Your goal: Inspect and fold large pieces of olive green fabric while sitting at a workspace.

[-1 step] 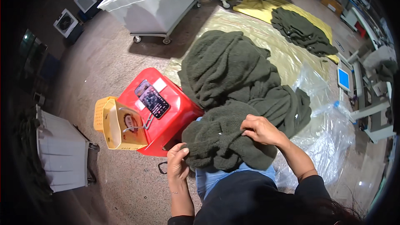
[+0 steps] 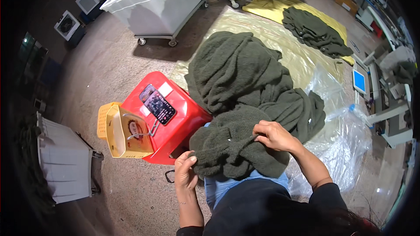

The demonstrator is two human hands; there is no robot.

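Across my lap lies a dark green knitted cloth (image 2: pixel 238 142), bunched in folds; whether it is a garment I cannot tell. My left hand (image 2: pixel 186 169) pinches its left edge between thumb and fingers. On the other side, my right hand (image 2: pixel 275 135) grips a raised fold with its fingertips. A small pale speck shows on the cloth between the two hands. Beyond my lap, a big heap of the same dark green knit (image 2: pixel 240 72) lies on plastic sheeting (image 2: pixel 179 75), touching the cloth on my lap.
At my left stands a red stool (image 2: pixel 183 124) with a phone (image 2: pixel 157 103) on top and a yellow plastic basket (image 2: pixel 116 133) at its side. Wheeled bins (image 2: pixel 162 8) stand ahead, another bin (image 2: pixel 65 161) at far left. Clear plastic (image 2: pixel 337 161) and a machine frame (image 2: pixel 389 122) are at right.
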